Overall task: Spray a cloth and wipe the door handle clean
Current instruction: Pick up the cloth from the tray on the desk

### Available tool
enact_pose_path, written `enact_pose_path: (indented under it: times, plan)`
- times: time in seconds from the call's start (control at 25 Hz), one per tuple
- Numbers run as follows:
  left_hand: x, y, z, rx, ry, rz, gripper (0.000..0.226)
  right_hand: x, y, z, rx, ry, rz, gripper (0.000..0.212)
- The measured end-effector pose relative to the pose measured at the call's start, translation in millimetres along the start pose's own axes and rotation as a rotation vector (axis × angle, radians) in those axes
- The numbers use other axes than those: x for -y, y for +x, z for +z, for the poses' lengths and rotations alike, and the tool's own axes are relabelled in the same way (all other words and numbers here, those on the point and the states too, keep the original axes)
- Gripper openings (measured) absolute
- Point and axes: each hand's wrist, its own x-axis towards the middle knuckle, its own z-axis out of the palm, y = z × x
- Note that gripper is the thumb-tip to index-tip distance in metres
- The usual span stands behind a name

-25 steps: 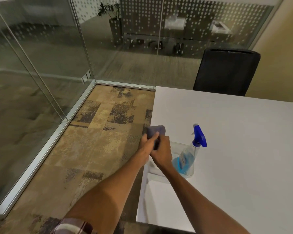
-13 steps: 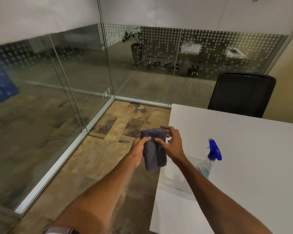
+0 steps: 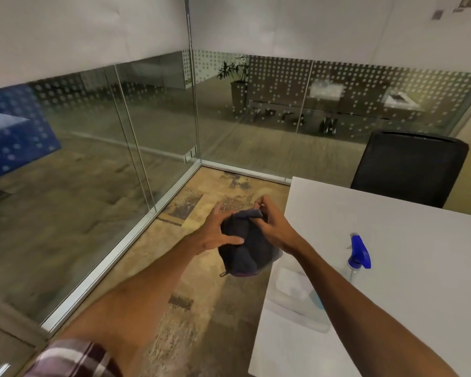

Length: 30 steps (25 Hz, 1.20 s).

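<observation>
A dark blue-grey cloth (image 3: 245,251) hangs bunched between both hands, out over the carpet just left of the white table's corner. My left hand (image 3: 215,232) grips its left side with the thumb across the front. My right hand (image 3: 272,224) pinches its top edge. A spray bottle (image 3: 358,254) with a blue trigger head and pale blue liquid stands on the table (image 3: 392,295), in a clear tray (image 3: 291,297), partly behind my right forearm. No door handle is in view.
Glass partition walls (image 3: 93,172) with metal frames and a floor rail run along the left and back. A black chair (image 3: 408,170) stands behind the table at the far right. Patterned carpet (image 3: 158,257) lies between glass and table.
The camera has tilted upward, showing more wall. Both hands lifted the cloth away from the tray and spread then bunched it; the bottle stays on the table.
</observation>
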Motion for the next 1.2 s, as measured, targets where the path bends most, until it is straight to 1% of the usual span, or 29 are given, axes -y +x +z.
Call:
enact_pose_path:
  times: [0.04,0.08,0.2,0.28,0.4,0.52,0.64,0.72,0.84,0.88,0.96,1.04,1.2]
  plan:
    - [-1.4,0.5,-9.3,-0.014,0.078,0.013,0.063,4.1,0.9,-3.1,0.014,0.008,-0.008,0.012]
    - [-3.1,0.1,-18.6,-0.007,0.099,0.024,0.055,7.2,1.5,-6.4,0.005,0.034,-0.009,0.012]
    - [-8.9,-6.2,-42.4,0.039,0.027,0.004,0.033,8.4,2.4,-17.3,-0.092,0.140,0.024,0.012]
    - [-15.3,-8.0,-52.7,-0.009,-0.043,-0.003,0.025,3.8,1.9,-23.5,-0.169,0.230,0.085,0.013]
    - [-28.0,-6.9,-60.0,-0.121,-0.230,-0.014,0.024,-6.1,-0.1,-28.0,-0.275,0.373,0.200,0.013]
    - [-37.9,-3.2,-62.2,-0.115,-0.406,0.002,0.020,-14.3,-4.0,-29.0,-0.370,0.446,0.260,0.013]
    - [-47.9,2.9,-60.3,-0.122,-0.500,0.031,0.018,-22.9,-9.1,-31.2,-0.436,0.476,0.293,0.019]
    - [-53.2,9.7,-58.7,-0.138,-0.507,0.047,0.019,-28.7,-14.1,-28.9,-0.474,0.483,0.334,0.028]
    - [-56.6,22.1,-53.8,-0.149,-0.434,0.044,0.016,-43.3,-34.5,-15.6,-0.519,0.461,0.428,0.036]
    - [-56.9,25.8,-51.4,-0.154,-0.397,0.032,0.014,-50.8,-45.9,-8.7,-0.525,0.436,0.454,0.036]
    - [-58.8,31.6,-44.7,-0.174,-0.350,0.017,0.011,-67.7,-73.7,4.6,-0.580,0.396,0.508,0.028]
    - [-61.6,36.3,-37.2,-0.200,-0.355,0.023,0.014,-83.3,-103.7,14.5,-0.703,0.332,0.584,0.021]
    - [-65.9,42.9,-26.1,-0.206,-0.367,0.037,0.019,-105.8,-150.8,11.5,-1.016,0.254,0.717,0.035]
